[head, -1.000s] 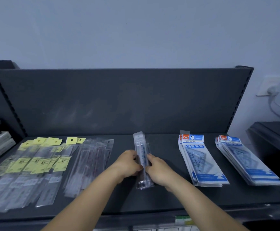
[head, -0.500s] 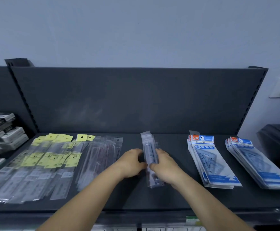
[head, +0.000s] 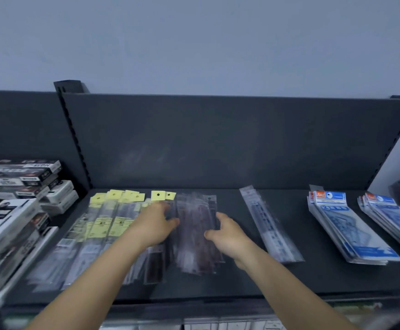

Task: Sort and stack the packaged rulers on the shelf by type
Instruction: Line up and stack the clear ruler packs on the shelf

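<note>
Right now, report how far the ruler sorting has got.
Done: the blue-header stacks and a slim clear-pack stack lie gathered on the right. In hand: the left hand and right hand bracket the dark ruler packs, apparently gathering them. Left: the yellow-tagged packs lie fanned loosely, not yet stacked.

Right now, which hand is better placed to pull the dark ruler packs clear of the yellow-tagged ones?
Probably the left hand: it is where the dark ruler packs meet the yellow-tagged rulers. The right hand is at their far edge.
</note>
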